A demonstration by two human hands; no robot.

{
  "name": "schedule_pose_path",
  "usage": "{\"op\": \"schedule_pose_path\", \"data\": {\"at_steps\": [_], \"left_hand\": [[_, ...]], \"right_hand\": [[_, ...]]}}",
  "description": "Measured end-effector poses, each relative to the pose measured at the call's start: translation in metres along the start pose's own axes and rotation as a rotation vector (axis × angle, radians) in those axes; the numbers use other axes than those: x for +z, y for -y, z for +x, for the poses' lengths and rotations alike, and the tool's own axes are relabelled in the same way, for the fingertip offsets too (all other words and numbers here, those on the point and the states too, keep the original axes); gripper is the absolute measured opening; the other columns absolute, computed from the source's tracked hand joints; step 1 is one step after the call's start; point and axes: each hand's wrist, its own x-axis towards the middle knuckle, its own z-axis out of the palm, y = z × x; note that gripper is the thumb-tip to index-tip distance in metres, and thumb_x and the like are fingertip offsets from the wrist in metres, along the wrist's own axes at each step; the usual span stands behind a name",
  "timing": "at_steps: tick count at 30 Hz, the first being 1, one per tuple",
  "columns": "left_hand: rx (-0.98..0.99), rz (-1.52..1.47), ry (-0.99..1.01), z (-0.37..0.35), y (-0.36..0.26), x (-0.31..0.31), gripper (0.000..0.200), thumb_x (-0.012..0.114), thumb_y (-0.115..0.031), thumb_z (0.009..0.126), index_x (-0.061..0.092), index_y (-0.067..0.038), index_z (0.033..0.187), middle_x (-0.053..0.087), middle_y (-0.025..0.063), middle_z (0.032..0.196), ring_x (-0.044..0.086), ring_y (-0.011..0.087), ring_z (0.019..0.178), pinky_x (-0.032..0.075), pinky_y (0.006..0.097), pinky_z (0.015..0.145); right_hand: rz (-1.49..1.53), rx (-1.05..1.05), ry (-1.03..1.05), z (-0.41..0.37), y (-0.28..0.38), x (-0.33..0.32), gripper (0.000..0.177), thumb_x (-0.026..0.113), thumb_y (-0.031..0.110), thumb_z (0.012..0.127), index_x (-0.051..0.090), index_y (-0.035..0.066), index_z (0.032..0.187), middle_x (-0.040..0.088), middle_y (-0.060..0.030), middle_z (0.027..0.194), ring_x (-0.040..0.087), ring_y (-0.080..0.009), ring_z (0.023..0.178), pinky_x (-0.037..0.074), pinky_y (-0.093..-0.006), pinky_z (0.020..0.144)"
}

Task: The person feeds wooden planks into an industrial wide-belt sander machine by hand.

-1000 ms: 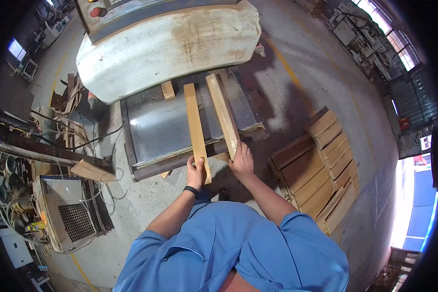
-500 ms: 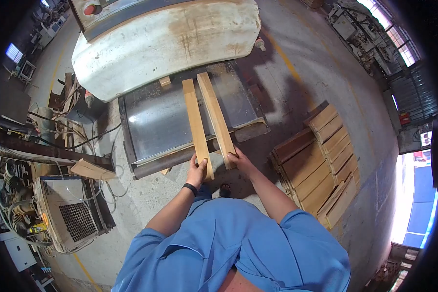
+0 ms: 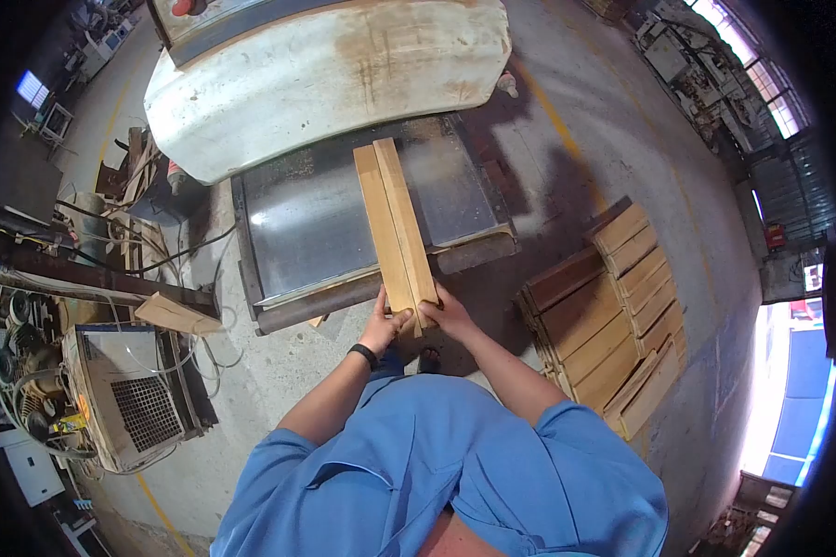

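Observation:
Two long wooden boards lie side by side, touching along their length, with their far ends over the metal machine bed (image 3: 306,218). My left hand (image 3: 384,325) grips the near end of the left wooden board (image 3: 382,227), thumb on top. Around the near end of the right wooden board (image 3: 405,223), my right hand (image 3: 446,314) is closed, its thumb also on top. The undersides of the boards and the fingers beneath them are hidden.
A white machine hood (image 3: 325,88) spans the bed's far side. Stacked wooden boards (image 3: 599,316) sit on the floor to the right. At left are a box with a grille (image 3: 144,408), a loose board (image 3: 178,314) and trailing cables.
The two boards have come together; a gap between them has closed as my hands moved nearer each other. A small wood block on the bed no longer shows.

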Motion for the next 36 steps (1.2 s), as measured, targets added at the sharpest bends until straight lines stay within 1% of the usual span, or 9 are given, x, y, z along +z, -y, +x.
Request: {"op": "schedule_pose_path", "data": {"at_steps": [1, 4, 7, 11, 20, 27, 28, 32, 36], "left_hand": [[-0.008, 0.029, 0.014, 0.0, 0.001, -0.004, 0.093, 0.076, -0.02, 0.088, 0.016, -0.015, 0.158, 0.057, 0.0183, 0.125, 0.062, 0.0228, 0.103, 0.053, 0.0331, 0.082], [-0.027, 0.062, 0.03, 0.003, 0.012, -0.017, 0.089, 0.077, -0.026, 0.087, 0.022, -0.015, 0.156, 0.057, 0.016, 0.122, 0.061, 0.0209, 0.098, 0.052, 0.0312, 0.079], [-0.029, 0.006, 0.005, 0.004, 0.02, -0.023, 0.081, 0.077, -0.029, 0.087, 0.032, -0.015, 0.153, 0.057, 0.0124, 0.115, 0.059, 0.0188, 0.094, 0.051, 0.0302, 0.079], [-0.014, -0.004, -0.029, 0.005, 0.015, -0.027, 0.071, 0.073, -0.027, 0.091, 0.037, -0.006, 0.149, 0.057, 0.012, 0.114, 0.061, 0.018, 0.094, 0.052, 0.0307, 0.081], [0.084, -0.039, -0.1, 0.007, 0.014, -0.055, 0.047, 0.068, -0.019, 0.093, 0.054, -0.002, 0.135, 0.066, 0.0077, 0.1, 0.062, 0.0133, 0.086, 0.051, 0.0277, 0.075], [0.109, -0.031, -0.104, 0.005, -0.005, -0.065, 0.042, 0.067, -0.016, 0.094, 0.054, 0.0, 0.132, 0.065, 0.0061, 0.095, 0.061, 0.0127, 0.086, 0.051, 0.0265, 0.077], [0.097, 0.028, -0.057, 0.006, -0.006, -0.071, 0.051, 0.065, -0.025, 0.096, 0.047, 0.001, 0.137, 0.071, 0.0076, 0.104, 0.064, 0.0155, 0.099, 0.05, 0.0302, 0.088], [0.105, 0.001, -0.076, 0.008, -0.01, -0.08, 0.049, 0.064, -0.02, 0.097, 0.047, 0.002, 0.136, 0.071, 0.0105, 0.109, 0.065, 0.017, 0.104, 0.05, 0.032, 0.091], [0.106, -0.121, -0.135, 0.016, -0.009, -0.09, 0.04, 0.065, -0.014, 0.095, 0.054, 0.0, 0.131, 0.067, 0.007, 0.101, 0.063, 0.0137, 0.092, 0.051, 0.0284, 0.084]], "right_hand": [[-0.219, -0.004, -0.097, -0.015, 0.021, -0.005, 0.085, 0.074, 0.035, 0.085, 0.029, 0.018, 0.155, 0.046, -0.0161, 0.144, 0.045, -0.033, 0.131, 0.038, -0.0425, 0.108], [-0.559, -0.46, -0.097, -0.046, 0.061, -0.018, 0.087, 0.083, 0.032, 0.073, 0.041, 0.023, 0.148, 0.042, -0.0163, 0.144, 0.036, -0.0377, 0.137, 0.035, -0.0471, 0.111], [-0.869, -0.686, 0.019, -0.043, 0.061, -0.015, 0.085, 0.087, 0.03, 0.064, 0.05, 0.024, 0.14, 0.041, -0.0114, 0.142, 0.033, -0.034, 0.139, 0.034, -0.0478, 0.111], [-0.809, -0.832, -0.007, -0.014, 0.059, -0.017, 0.077, 0.085, 0.026, 0.064, 0.055, 0.018, 0.134, 0.046, -0.0109, 0.137, 0.04, -0.0333, 0.133, 0.036, -0.0486, 0.108], [-0.816, -0.784, -0.03, 0.102, 0.122, -0.034, 0.07, 0.082, 0.026, 0.071, 0.055, 0.017, 0.135, 0.047, -0.013, 0.136, 0.041, -0.0339, 0.133, 0.037, -0.0454, 0.109], [-0.819, -0.648, -0.027, 0.192, 0.181, -0.031, 0.07, 0.082, 0.027, 0.074, 0.053, 0.018, 0.138, 0.043, -0.0105, 0.142, 0.038, -0.031, 0.137, 0.038, -0.0421, 0.111], [-0.808, -0.646, -0.034, 0.204, 0.186, -0.031, 0.07, 0.082, 0.027, 0.074, 0.054, 0.018, 0.138, 0.043, -0.0102, 0.142, 0.038, -0.0307, 0.136, 0.039, -0.0418, 0.111], [-0.85, -0.678, -0.036, 0.236, 0.201, -0.033, 0.069, 0.081, 0.03, 0.077, 0.052, 0.021, 0.139, 0.042, -0.0075, 0.139, 0.041, -0.0283, 0.132, 0.042, -0.0416, 0.108], [-0.867, -0.727, -0.057, 0.255, 0.207, -0.034, 0.07, 0.081, 0.031, 0.077, 0.052, 0.021, 0.14, 0.042, -0.0074, 0.138, 0.04, -0.0278, 0.133, 0.042, -0.0414, 0.108]]}}
